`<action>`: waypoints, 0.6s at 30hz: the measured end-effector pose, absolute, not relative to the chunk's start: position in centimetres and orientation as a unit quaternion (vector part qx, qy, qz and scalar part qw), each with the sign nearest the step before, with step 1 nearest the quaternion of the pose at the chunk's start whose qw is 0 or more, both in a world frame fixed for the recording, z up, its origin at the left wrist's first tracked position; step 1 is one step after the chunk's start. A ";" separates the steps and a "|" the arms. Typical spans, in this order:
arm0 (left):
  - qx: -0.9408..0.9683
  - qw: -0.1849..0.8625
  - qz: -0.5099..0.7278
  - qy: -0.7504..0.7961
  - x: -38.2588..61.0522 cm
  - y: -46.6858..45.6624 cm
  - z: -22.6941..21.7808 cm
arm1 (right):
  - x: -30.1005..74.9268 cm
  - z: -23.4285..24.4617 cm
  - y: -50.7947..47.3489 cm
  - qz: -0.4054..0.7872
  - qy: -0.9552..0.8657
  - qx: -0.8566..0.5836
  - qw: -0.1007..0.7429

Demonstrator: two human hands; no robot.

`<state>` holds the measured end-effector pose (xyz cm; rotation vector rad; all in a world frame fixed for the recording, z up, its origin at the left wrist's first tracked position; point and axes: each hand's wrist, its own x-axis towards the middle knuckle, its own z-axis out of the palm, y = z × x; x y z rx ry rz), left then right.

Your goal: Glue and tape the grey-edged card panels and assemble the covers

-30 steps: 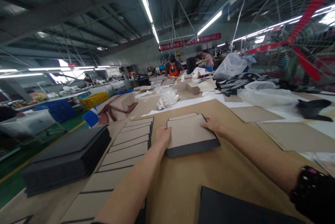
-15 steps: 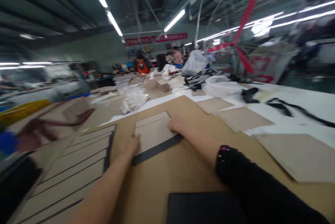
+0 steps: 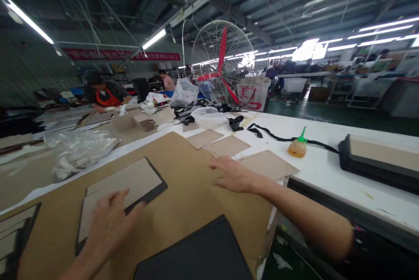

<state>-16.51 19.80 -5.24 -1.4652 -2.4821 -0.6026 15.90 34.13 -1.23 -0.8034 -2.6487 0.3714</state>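
Observation:
My left hand [image 3: 109, 221] lies open, fingers spread, on the near edge of a stack of grey boards with black borders [image 3: 131, 182]. My right hand [image 3: 232, 174] hovers open and empty over the brown cardboard sheet [image 3: 183, 203], close to a loose grey board [image 3: 266, 164] at the sheet's right edge. A black panel [image 3: 196, 254] lies near me on the cardboard.
Two more grey boards [image 3: 225, 145] lie beyond. A glue bottle with a green cap [image 3: 297, 147] and a black strap [image 3: 278, 137] sit on the white table. A black-edged stack [image 3: 379, 158] is at right. Crumpled plastic [image 3: 78, 149] is at left. A big fan [image 3: 222, 64] and a seated person [image 3: 104, 92] are farther off.
The view has swung to the right. My right hand has let go of the board stack and moved right toward the loose boards; my left hand stays at the stack.

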 end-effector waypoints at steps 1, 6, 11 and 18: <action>-0.510 0.085 -0.208 -0.830 -14.7 19.1 -5.4 | 19.8 -2.1 34.4 0.100 -0.919 -0.325 0.200; -0.567 -0.016 -0.270 -0.778 -7.0 15.1 -4.3 | 32.6 -6.8 36.3 0.006 -0.876 -0.456 0.154; -0.543 -0.115 -0.308 -0.773 -2.6 12.4 -1.2 | 34.7 -9.1 37.8 0.040 -0.890 -0.439 0.114; -0.494 -0.198 -0.336 -0.777 -2.6 6.7 -0.6 | 34.5 -8.7 37.5 0.016 -0.919 -0.382 0.094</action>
